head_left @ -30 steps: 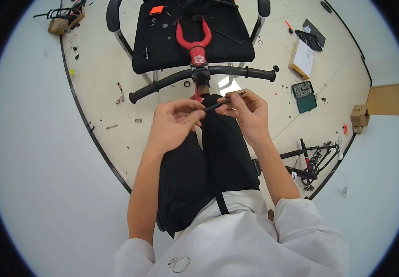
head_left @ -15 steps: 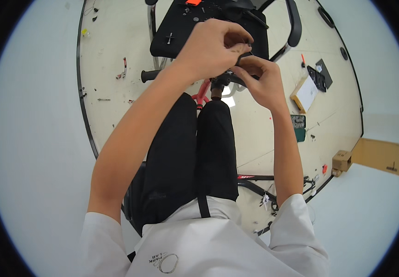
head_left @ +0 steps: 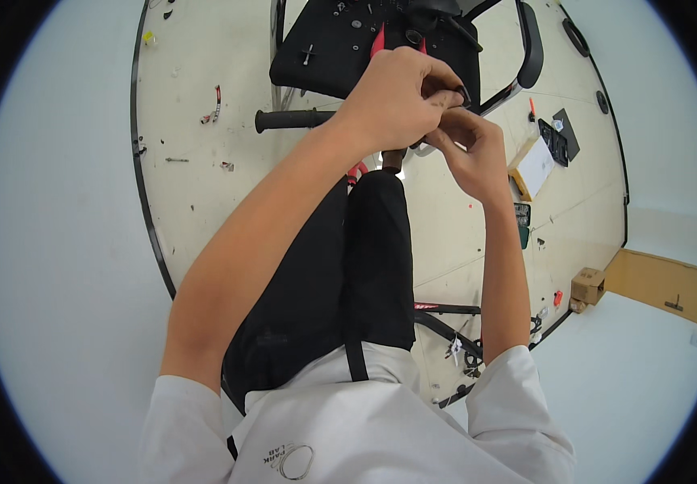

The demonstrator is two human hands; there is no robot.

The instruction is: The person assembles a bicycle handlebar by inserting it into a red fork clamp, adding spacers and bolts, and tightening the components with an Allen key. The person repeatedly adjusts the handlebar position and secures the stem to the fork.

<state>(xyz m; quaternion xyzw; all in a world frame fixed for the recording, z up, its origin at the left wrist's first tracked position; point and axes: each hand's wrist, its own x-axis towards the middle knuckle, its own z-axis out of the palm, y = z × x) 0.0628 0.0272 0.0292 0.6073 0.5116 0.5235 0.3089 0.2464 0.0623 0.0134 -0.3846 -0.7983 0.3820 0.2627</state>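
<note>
My left hand and my right hand meet at the fingertips, raised in front of me. Between them they pinch a small black part, which looks ring-shaped; most of it is hidden by the fingers. Just under the hands runs a black handlebar with a rubber grip pointing left. Beyond it lies a black mat with small screws and a red piece. My black-trousered legs stretch out below the hands.
A round cream platform carries scattered small parts at the left. To the right lie a white booklet, a black case and a green box. A bicycle frame and a cardboard box sit lower right.
Both hands have risen and moved forward over the handlebar, still joined on the small black part. The view has tilted, so the mat and handlebar sit higher in the picture.
</note>
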